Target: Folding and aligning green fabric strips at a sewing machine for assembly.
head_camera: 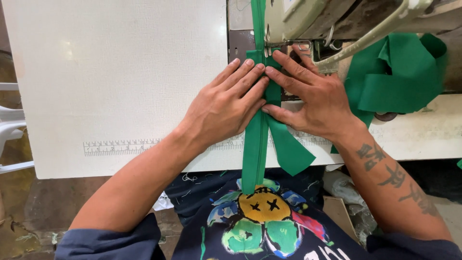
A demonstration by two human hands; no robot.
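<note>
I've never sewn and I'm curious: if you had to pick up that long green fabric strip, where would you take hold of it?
Probably the loose lower end of the green fabric strip, where it hangs past the white table edge toward the lap. Come from below and pinch it flat across its width. Higher up, the left hand and right hand press it flat, and its top runs under the sewing machine.

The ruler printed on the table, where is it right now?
In the head view, the ruler runs along the near edge of the white table, passing under the left hand and the green fabric strip.
</note>
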